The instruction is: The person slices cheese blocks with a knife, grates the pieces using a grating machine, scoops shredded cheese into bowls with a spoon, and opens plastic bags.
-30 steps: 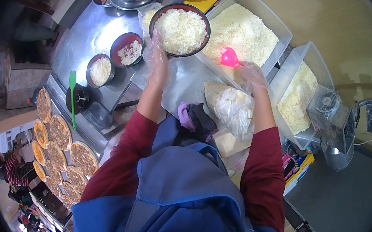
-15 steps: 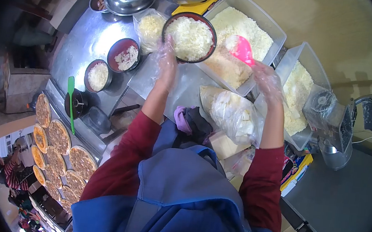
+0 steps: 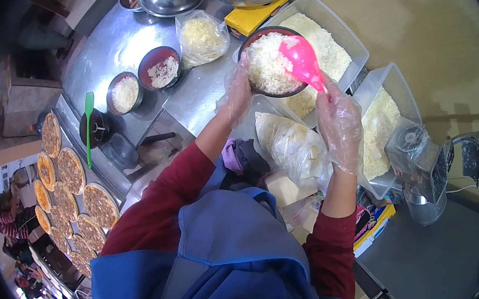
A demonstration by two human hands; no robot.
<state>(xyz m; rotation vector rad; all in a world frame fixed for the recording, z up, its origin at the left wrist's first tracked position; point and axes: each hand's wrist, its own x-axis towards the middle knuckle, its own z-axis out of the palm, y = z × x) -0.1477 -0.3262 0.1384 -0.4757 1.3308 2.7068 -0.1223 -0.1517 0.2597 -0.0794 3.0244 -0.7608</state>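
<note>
My left hand (image 3: 237,90), in a clear plastic glove, grips the near left rim of a dark bowl (image 3: 283,95) with a reddish inside. White grated cheese (image 3: 267,65) heaps up in that bowl. My right hand (image 3: 339,120), gloved too, is closed on the handle of a pink scoop (image 3: 300,57). The scoop's head is over the right side of the bowl, apparently against the cheese. Behind and partly under the bowl stands a clear plastic bin (image 3: 359,52) of grated cheese. A plastic bag of white pieces (image 3: 290,143) lies below my right hand.
Two smaller bowls (image 3: 142,68) (image 3: 110,98) of white shreds and a bag of shreds (image 3: 201,37) stand left. Further left are a green spatula (image 3: 89,128) and topped flatbreads (image 3: 71,170). At right are a second bin (image 3: 409,103) and a grating machine (image 3: 416,139).
The bowl has moved right, further over the bin, with my left hand. My right hand has brought the pink scoop from the bin's cheese up and left onto the bowl.
</note>
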